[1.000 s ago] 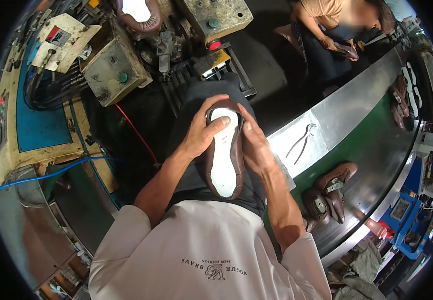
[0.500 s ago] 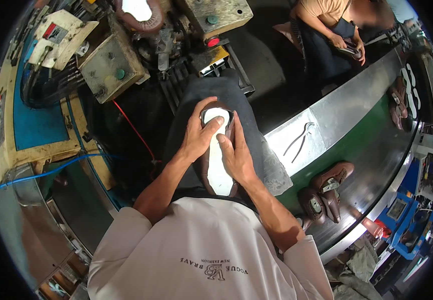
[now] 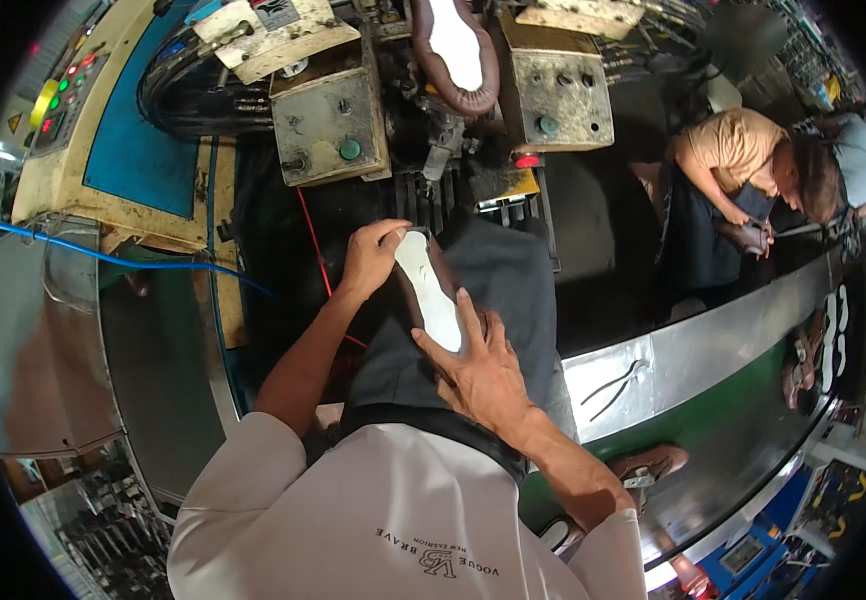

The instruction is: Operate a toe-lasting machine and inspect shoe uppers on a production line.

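A brown shoe upper (image 3: 416, 296) lies bottom up over my lap, a white insole (image 3: 425, 283) showing along its underside. My left hand (image 3: 371, 258) is closed on the far end, thumb and fingers at its left edge. Around the near end, my right hand (image 3: 483, 372) has its thumb on one side and its fingers on the other. The right hand's palm side is hidden.
Ahead stands a machine with another brown upper (image 3: 468, 85) mounted sole up, between two control boxes (image 3: 331, 125) with green buttons. To my right, pincers (image 3: 615, 388) lie on a metal ledge (image 3: 683, 352), beyond which brown shoes (image 3: 650, 466) rest. A co-worker (image 3: 733, 165) sits at far right.
My right hand has slid from the insole's middle to the near end. My left thumb has moved off the insole to the far edge. The view has turned, showing more of the machine.
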`<action>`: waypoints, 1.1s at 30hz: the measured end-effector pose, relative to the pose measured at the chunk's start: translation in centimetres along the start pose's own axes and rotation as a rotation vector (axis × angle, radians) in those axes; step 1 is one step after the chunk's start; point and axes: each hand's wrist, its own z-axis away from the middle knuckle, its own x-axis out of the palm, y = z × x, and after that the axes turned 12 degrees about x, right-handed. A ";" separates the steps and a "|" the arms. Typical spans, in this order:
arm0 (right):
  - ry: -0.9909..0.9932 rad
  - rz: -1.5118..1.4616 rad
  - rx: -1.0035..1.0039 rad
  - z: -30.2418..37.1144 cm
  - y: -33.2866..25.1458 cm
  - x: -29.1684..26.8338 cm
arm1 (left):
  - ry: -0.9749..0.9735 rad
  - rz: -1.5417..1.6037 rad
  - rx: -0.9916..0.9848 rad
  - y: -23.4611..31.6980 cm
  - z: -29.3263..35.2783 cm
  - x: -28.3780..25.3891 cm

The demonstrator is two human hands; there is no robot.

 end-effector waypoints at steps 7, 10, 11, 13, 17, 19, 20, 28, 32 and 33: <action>-0.085 0.006 -0.023 -1.1 0.8 -1.0 | -0.203 0.045 0.131 -0.5 -1.0 -1.7; -0.106 0.070 -0.088 -1.5 0.9 -1.3 | -0.399 0.241 0.233 2.4 -3.1 -2.8; -0.105 0.062 -0.086 -1.9 1.0 -1.4 | -0.564 0.189 0.400 -0.4 -4.3 -2.9; -0.129 0.016 -0.033 -2.1 1.4 -1.7 | -0.656 0.219 0.284 -0.9 -4.6 -3.3; -0.026 -0.266 0.150 -0.6 2.8 -1.7 | -0.561 0.276 0.161 -2.1 -5.1 -3.1; 0.141 -0.349 0.234 0.2 3.4 -2.5 | -0.046 0.264 0.128 -2.0 -10.2 -2.5; 0.168 -0.353 0.318 0.5 3.2 -3.8 | 0.072 0.344 0.106 -0.4 -14.0 -2.9; 0.473 0.001 0.251 -7.8 4.1 -15.2 | 0.068 1.151 -0.256 10.9 -30.5 -3.2; 0.515 0.096 0.106 -16.9 3.7 -19.7 | -0.089 1.147 -0.145 12.5 -24.2 -7.4; 0.545 0.144 0.048 -19.6 3.7 -19.8 | -0.061 1.161 -0.107 14.2 -20.9 -8.8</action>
